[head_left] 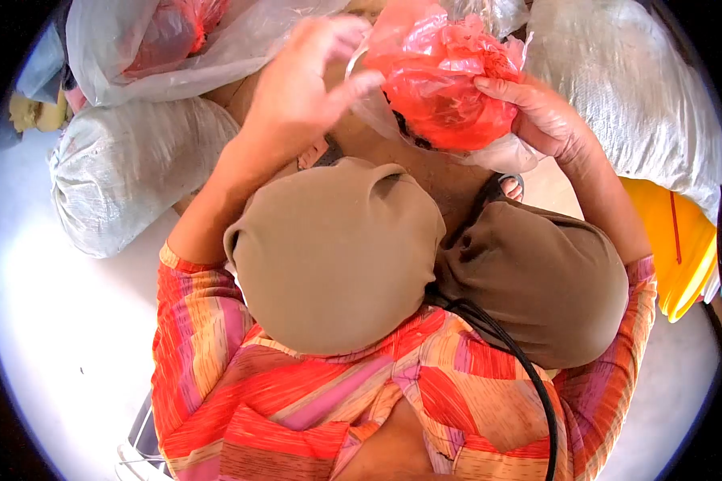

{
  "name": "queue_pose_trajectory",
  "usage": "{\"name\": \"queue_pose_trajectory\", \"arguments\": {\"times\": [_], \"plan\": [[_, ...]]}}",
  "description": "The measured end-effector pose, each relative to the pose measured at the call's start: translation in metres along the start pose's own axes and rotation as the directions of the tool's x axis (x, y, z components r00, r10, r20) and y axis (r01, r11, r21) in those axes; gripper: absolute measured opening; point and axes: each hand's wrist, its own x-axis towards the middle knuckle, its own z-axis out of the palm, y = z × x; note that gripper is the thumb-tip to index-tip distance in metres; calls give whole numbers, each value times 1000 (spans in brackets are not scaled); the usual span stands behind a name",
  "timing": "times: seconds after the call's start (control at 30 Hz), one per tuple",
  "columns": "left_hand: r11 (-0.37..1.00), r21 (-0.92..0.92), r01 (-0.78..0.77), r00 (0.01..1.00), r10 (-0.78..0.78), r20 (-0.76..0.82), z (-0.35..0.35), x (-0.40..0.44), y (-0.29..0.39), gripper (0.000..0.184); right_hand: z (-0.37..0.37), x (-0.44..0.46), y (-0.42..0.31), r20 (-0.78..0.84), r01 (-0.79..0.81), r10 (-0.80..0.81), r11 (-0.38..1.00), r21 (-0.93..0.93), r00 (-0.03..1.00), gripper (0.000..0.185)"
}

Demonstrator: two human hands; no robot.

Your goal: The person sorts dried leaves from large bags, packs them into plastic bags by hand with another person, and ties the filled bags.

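A crumpled red plastic bag, bunched up with pale clear plastic beneath it, hangs in front of my knees. My right hand grips its right side, thumb laid over the red film and the other fingers hidden behind. Dark marks or print show along the bag's lower left edge. On the other side, my left hand is raised close to the bag, thumb and fingers apart and blurred by motion. I see nothing held in it.
A stuffed whitish woven sack stands at upper right, another sack lies at left. Clear plastic with red bags inside is at upper left. Yellow plastic items sit at right. A black cable crosses my shirt.
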Motion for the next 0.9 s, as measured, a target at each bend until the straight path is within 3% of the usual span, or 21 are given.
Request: {"name": "queue_pose_trajectory", "arguments": {"times": [0.07,0.13,0.2,0.23,0.27,0.33,0.37,0.5,0.57,0.67,0.73,0.8,0.83,0.87,0.9], "plan": [[911,-276,308,900,-186,393,8,-5,12,68,4,0,1,18,18,-19,999,46,1000,55],[896,-333,294,915,-163,370,23,-3,19,73,12,-1,2,33,34,-37,995,99,999,56],[922,-217,322,897,-224,380,30,3,26,69,20,-5,-3,93,12,-23,993,117,995,60],[886,-323,332,909,-210,360,43,6,12,65,22,-7,-4,141,44,-49,998,37,989,67],[869,-316,381,875,-228,428,47,7,-2,47,20,-9,-6,129,52,-59,997,52,990,67],[788,-538,299,930,-115,348,29,16,5,33,12,-13,-13,229,81,-31,974,-212,973,75],[699,-623,351,924,-148,354,24,17,-2,26,8,-18,-16,194,114,-58,950,-290,979,81],[609,-640,468,877,-230,422,-11,19,-14,26,-17,-26,-10,-3,55,-59,942,-331,998,69],[394,-751,531,842,-342,416,-16,14,-17,28,-30,-27,-1,-22,-30,22,898,-440,1000,58],[425,-730,535,839,-371,399,-23,12,-15,30,-38,-28,13,-88,-60,15,837,-544,996,55],[373,-768,521,849,-319,421,-35,11,-22,30,-44,-24,23,-93,-29,-31,812,-583,995,46],[230,-894,385,916,-214,339,-46,9,-36,35,-47,-22,27,-36,9,-42,764,-646,998,36],[243,-890,387,916,-209,341,-50,8,-45,35,-46,-22,27,-31,21,-54,768,-640,998,36],[81,-921,382,912,-193,361,-53,7,-55,38,-43,-22,25,-10,42,-66,737,-674,998,33],[10,-928,372,913,-187,364,-55,12,-57,40,-40,-21,23,16,68,-80,702,-709,997,30]]}}
